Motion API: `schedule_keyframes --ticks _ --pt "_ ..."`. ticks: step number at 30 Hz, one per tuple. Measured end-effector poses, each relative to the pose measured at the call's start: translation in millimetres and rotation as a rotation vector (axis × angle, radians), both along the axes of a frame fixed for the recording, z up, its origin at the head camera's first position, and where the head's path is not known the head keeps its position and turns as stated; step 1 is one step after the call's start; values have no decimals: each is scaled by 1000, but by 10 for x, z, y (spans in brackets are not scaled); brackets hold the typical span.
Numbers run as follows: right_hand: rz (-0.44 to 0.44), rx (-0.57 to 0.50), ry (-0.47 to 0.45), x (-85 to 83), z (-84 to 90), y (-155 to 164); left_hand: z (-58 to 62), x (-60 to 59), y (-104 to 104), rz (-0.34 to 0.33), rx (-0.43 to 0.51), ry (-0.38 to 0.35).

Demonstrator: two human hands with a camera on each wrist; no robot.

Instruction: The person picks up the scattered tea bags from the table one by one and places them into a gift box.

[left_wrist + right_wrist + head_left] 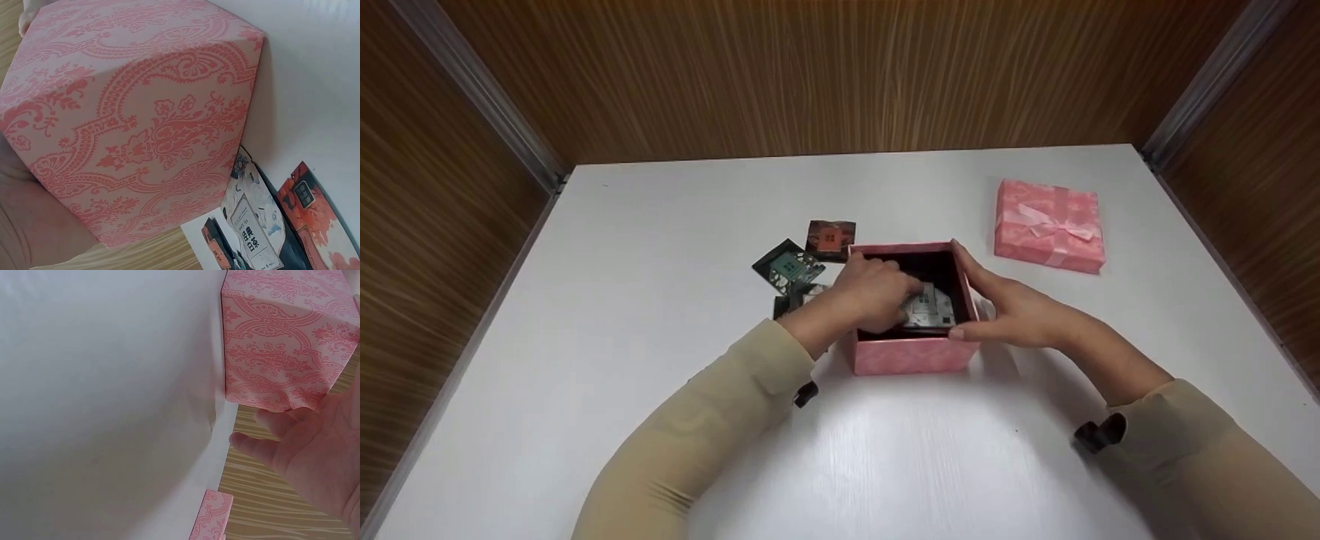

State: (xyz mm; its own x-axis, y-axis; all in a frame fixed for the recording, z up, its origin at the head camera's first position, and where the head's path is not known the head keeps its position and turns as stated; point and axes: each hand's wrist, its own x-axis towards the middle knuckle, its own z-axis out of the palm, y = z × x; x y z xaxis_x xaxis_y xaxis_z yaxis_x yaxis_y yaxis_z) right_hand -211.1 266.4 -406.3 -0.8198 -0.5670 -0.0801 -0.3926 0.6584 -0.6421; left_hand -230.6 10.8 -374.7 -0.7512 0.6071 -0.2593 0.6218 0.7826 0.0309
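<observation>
One open pink box (913, 354) near mid-counter, dark inside, patterned walls filling the left wrist view. Inside it, a pale packet (931, 309) held down by the left hand (874, 294), fingers curled over it and reaching in from the left rim; whether pinching or just pressing, cannot tell. Against the right wall, the right hand (1006, 309), fingers straight and relaxed, fingertips at the far right corner, thumb at the near right corner, gripping nothing. Just left of the box, three more packets on the counter (660, 247): a dark green one (787, 268), a red-and-black one (830, 239) behind it, and a third (799, 300) partly hidden under the left wrist. Seen from the left wrist, a white packet (256, 222) with black print beside a red one (315, 216). Well apart, far right: the pink lid (1048, 225) with a bow, lying flat. Beige sleeves on both arms. Wood-grain walls around the white counter on three sides.
</observation>
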Motion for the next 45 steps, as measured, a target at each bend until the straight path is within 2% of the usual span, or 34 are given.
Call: schedule_keyframes --ticks 6,10,14,18,22,25,30,33,35,38,45 --pt "1 -8 0 1 0 5 3 4 3 -17 -15 2" --pt "3 -10 1 9 10 2 18 10 -20 -19 38 -8" --pt "4 -8 4 9 7 -5 15 11 -57 -3 128 -23" --pt "2 -9 -4 4 7 -17 25 -4 -127 -9 274 -53" --pt "6 -10 -5 2 9 -22 91 -28 -255 -32 507 -115" --pt "6 -9 -2 5 12 -20 188 -39 -389 -19 684 -125" --pt "-3 -2 1 11 9 -27 312 -107 -696 68 919 -54" --pt "-4 1 4 9 5 -22 308 -198 -914 144 997 -11" --pt "-7 -2 2 9 4 -17 265 -263 -1063 197 1003 13" --pt "-6 -15 -5 10 3 -13 150 -355 -1268 282 977 12" --pt "3 -21 -8 1 -8 -20 -192 -487 -1603 451 905 -70"
